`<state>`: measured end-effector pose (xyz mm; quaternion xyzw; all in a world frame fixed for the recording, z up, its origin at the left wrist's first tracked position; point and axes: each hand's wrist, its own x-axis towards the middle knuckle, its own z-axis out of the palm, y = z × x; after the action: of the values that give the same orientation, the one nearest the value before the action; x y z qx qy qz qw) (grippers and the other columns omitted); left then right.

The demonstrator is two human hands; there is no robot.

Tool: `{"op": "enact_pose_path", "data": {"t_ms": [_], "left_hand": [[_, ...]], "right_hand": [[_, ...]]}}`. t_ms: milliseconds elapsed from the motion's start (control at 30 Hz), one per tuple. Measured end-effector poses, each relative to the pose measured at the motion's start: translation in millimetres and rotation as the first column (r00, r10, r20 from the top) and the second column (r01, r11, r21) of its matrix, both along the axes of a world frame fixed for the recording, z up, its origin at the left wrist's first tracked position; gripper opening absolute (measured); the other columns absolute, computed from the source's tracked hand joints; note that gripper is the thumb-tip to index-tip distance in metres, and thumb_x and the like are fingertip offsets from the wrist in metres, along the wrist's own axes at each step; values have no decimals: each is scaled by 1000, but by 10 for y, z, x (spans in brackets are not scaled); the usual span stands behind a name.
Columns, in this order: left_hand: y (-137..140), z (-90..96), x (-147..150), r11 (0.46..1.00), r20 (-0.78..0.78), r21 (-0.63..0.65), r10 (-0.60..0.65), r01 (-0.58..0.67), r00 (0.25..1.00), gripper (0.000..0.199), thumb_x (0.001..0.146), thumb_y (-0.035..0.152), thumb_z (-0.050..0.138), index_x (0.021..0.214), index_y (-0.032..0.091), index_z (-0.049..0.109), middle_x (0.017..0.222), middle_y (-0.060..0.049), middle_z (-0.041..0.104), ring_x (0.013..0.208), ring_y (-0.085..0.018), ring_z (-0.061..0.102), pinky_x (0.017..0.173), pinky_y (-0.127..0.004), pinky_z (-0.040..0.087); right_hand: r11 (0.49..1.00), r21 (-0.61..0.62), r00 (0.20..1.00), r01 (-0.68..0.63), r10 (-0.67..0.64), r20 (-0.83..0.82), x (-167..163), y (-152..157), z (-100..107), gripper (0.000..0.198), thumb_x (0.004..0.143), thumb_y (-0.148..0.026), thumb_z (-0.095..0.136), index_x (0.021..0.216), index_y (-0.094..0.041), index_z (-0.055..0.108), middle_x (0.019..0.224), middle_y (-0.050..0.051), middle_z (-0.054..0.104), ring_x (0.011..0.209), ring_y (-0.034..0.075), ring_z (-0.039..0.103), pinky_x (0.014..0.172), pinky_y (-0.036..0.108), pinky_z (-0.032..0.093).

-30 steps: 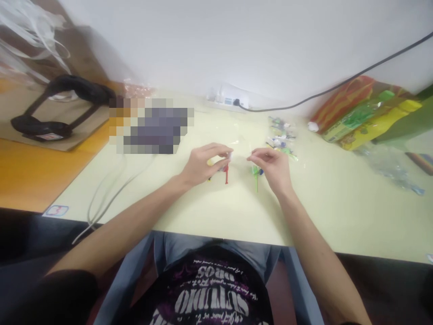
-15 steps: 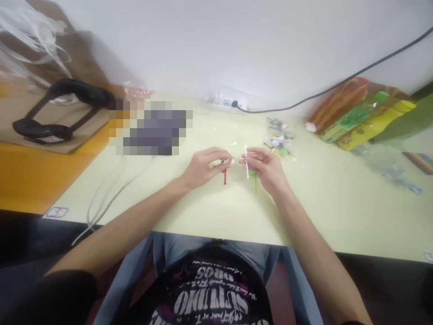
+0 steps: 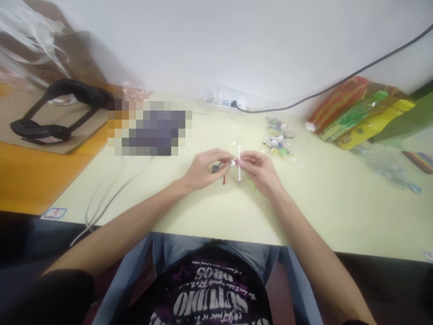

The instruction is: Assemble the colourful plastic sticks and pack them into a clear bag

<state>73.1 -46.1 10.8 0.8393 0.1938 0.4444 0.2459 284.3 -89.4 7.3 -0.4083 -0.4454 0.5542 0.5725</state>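
Observation:
My left hand (image 3: 203, 169) pinches a small toy piece (image 3: 219, 166) with a dark part and a white tip; a red stick (image 3: 223, 179) hangs below its fingers. My right hand (image 3: 260, 173) holds a thin white stick (image 3: 239, 162) upright between thumb and forefinger, and a green stick (image 3: 253, 186) pokes out under the palm. The fingertips of both hands meet over the pale yellow table (image 3: 331, 203), with the white stick touching the white tip of the toy piece.
A pile of small colourful toy pieces in clear wrap (image 3: 279, 140) lies behind my right hand. Colourful bags (image 3: 361, 113) and crumpled clear plastic (image 3: 389, 167) lie at right. A power strip (image 3: 223, 100) with a black cable sits by the wall. Grey cables (image 3: 108, 189) and a black-handled bag (image 3: 54, 117) are left.
My right hand picked up the white stick and moved left until it met my left hand. My left hand stayed nearly still, turning its piece slightly.

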Motion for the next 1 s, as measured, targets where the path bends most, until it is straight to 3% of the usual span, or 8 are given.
{"op": "enact_pose_path", "data": {"t_ms": [333, 633, 800, 1000], "left_hand": [[-35, 13, -5, 999, -11, -50, -17, 16, 1000, 22, 93, 22, 70, 114, 19, 75, 104, -7, 79, 85, -15, 75, 81, -27, 61], [-12, 8, -39, 998, -24, -65, -23, 22, 999, 23, 96, 30, 69, 117, 21, 76, 103, -7, 80, 85, -17, 76, 81, -29, 61], [-8, -9, -35, 997, 4, -79, -21, 21, 1000, 26, 94, 28, 73, 118, 20, 76, 105, -7, 80, 84, -15, 76, 81, -26, 61], [-25, 5, -20, 996, 50, -81, -33, 37, 998, 26, 89, 31, 80, 111, 18, 76, 98, -6, 80, 76, -13, 74, 76, -24, 60]], "right_hand": [[999, 12, 998, -44, 44, -39, -45, -11, -20, 31, 66, -37, 97, 87, -24, 78, 84, 0, 77, 79, 15, 71, 83, 30, 58], [989, -74, 991, -131, 128, -42, -30, -13, -27, 36, 67, -43, 96, 91, -23, 77, 88, 2, 76, 80, 17, 71, 80, 32, 58], [978, -103, 980, -183, 173, -96, -30, -25, -12, 33, 68, -37, 96, 93, -23, 80, 92, 3, 77, 84, 16, 70, 86, 31, 58], [969, -126, 969, -211, 191, -154, -34, -45, 30, 26, 67, -35, 96, 82, -24, 77, 87, 0, 75, 85, 15, 69, 87, 30, 57]]}}
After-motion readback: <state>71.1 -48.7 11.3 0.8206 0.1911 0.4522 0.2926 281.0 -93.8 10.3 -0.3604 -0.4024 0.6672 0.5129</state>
